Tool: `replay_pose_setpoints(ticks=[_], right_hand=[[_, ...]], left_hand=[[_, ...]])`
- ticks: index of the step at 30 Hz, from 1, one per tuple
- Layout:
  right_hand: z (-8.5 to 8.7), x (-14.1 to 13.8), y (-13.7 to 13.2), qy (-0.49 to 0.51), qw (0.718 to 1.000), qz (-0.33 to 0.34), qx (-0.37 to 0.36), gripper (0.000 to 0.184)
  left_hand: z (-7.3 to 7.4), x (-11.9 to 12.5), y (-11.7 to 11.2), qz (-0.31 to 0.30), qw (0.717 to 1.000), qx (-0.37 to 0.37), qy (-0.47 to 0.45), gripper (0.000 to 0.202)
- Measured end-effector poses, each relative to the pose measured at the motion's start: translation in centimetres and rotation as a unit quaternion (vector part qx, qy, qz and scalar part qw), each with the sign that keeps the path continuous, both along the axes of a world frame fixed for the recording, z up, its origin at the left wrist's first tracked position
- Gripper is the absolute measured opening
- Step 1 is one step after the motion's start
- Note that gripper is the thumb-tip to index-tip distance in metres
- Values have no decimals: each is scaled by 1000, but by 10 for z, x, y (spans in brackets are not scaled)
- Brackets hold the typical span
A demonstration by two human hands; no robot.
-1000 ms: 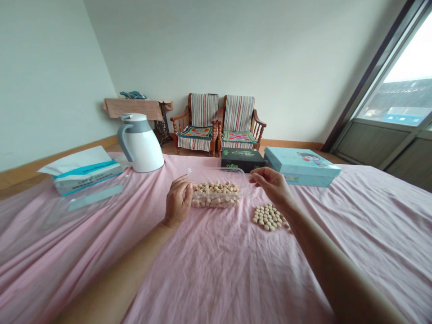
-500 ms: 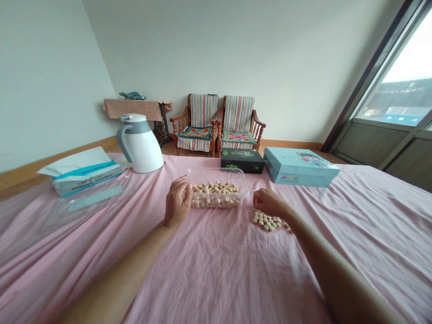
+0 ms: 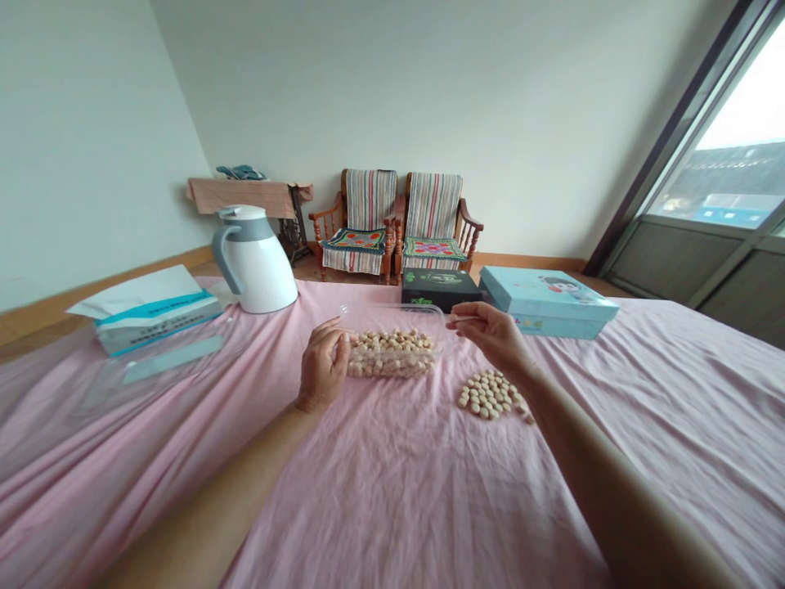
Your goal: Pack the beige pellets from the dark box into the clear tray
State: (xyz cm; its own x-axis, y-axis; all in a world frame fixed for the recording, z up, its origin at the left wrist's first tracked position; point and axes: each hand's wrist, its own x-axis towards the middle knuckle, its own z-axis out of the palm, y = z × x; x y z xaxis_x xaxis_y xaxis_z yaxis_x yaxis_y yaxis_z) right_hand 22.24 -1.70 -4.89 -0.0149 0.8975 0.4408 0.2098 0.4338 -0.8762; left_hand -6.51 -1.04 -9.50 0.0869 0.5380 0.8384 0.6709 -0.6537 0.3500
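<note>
A clear plastic container (image 3: pixel 392 364) filled with small, round, beige pieces, perhaps nuts or beans, stands on the pink cloth in front of me. My left hand (image 3: pixel 325 364) is closed on its left end, thumb towards me. At its right end is my right hand (image 3: pixel 487 331), thumb and fingers pinched together near the rim. A pale bit shows between those fingertips, too small to name. Below my right hand, a loose pile of the same beige pieces (image 3: pixel 489 394) lies on the cloth, a few of them partly behind my wrist.
A black box (image 3: pixel 438 281) and a light blue box (image 3: pixel 552 319) stand behind the container. To the left are a white jug with a grey handle (image 3: pixel 263 274), a tissue pack (image 3: pixel 159 311) and a clear plastic lid-like piece (image 3: pixel 175 360). Two wooden chairs (image 3: pixel 359 209) stand beyond.
My right hand has lifted from just above the loose pile, up and slightly away to the container's right end. Its fist has loosened into a pinch. My left hand has stayed in place.
</note>
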Motion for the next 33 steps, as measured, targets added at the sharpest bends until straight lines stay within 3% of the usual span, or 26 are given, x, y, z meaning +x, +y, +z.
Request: replay_pose_setpoints(ticks=[2,5,7,10,13,18,21,25,27,29,31,33], right_hand=[[2,-2,-2,5,1000,-2,2,28],[-3,9,0,-158,984,-74,-16,15],[-7,19,0,-334,939,-66,-36,14],[-12,27,-2,-520,851,17,-71,22],[-15,23,-6,-568,815,69,-92,22],[-22,17,-5,-584,806,67,-76,22],[-23,21,-1,-553,831,10,-58,19],[-12,21,3,-378,915,-138,0,10],[-4,16,2,-240,963,-121,9,13],[2,11,0,-114,992,-56,8,24],[4,12,0,-61,998,-34,8,29],[1,17,3,-93,992,-82,-2,26]], left_hand=[[0,0,0,1,1000,-1,-3,31],[0,-1,0,-1,1000,-1,-3,30],[0,-1,0,-1,1000,-2,-3,30],[0,-1,0,1,1000,-2,-6,30],[0,-1,0,-2,1000,-1,-6,29],[1,0,-1,-1,1000,5,-2,30],[2,0,-1,1,1000,3,-4,30],[1,0,-1,-1,1000,2,-7,30],[1,0,-1,0,1000,-1,-6,30],[1,0,-1,0,1000,-1,-4,30],[2,0,-2,-2,1000,2,-2,30],[2,0,-2,-2,1000,5,-2,30]])
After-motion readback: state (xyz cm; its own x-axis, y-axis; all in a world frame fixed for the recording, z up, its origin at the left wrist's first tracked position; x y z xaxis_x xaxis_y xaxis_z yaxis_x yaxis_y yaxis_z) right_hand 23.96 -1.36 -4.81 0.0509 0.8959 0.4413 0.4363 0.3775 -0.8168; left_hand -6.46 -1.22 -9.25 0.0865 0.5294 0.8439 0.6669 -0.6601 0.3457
